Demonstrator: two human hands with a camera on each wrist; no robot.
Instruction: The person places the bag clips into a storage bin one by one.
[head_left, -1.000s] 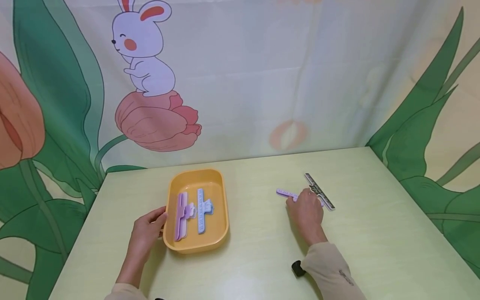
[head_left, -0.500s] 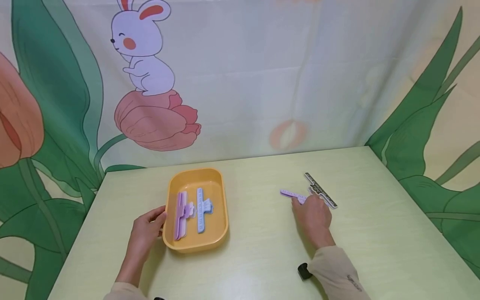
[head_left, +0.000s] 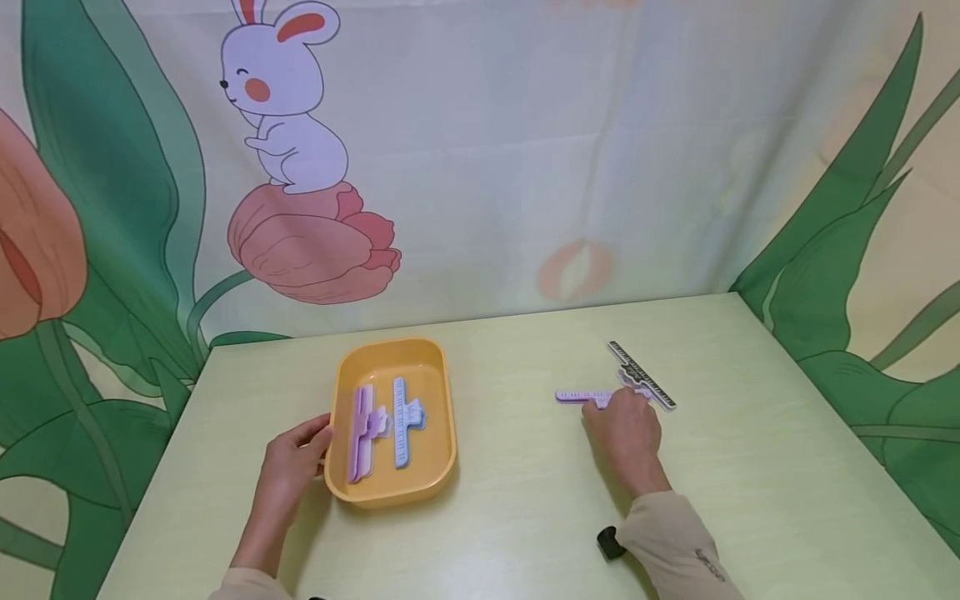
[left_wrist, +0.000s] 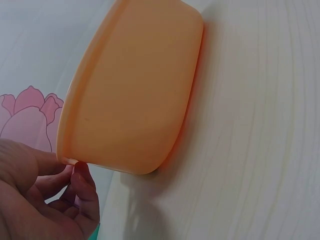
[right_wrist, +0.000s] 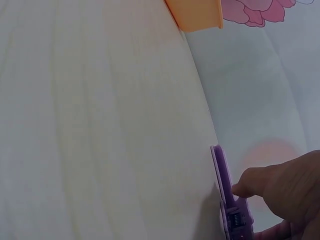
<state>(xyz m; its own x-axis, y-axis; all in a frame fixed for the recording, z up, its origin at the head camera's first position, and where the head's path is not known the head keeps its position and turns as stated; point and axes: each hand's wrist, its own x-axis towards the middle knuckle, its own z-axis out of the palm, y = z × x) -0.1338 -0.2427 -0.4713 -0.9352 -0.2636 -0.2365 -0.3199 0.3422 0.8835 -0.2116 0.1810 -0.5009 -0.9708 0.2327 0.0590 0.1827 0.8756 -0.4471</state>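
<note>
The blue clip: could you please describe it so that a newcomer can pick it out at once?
On the pale table, find the yellow tray that the left hand grips. Inside, right of the purple clip, lies the blue clip; its colour and visible row of marks set it apart.

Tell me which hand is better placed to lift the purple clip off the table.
Probably the right hand: it grips the purple clip, right beside the black clip. The left hand is farther off, pinching the left rim of the yellow tray.

Beige sleeves (head_left: pixel 671 533), dark marking (head_left: pixel 709 565), black wrist piece (head_left: pixel 610 543)
</note>
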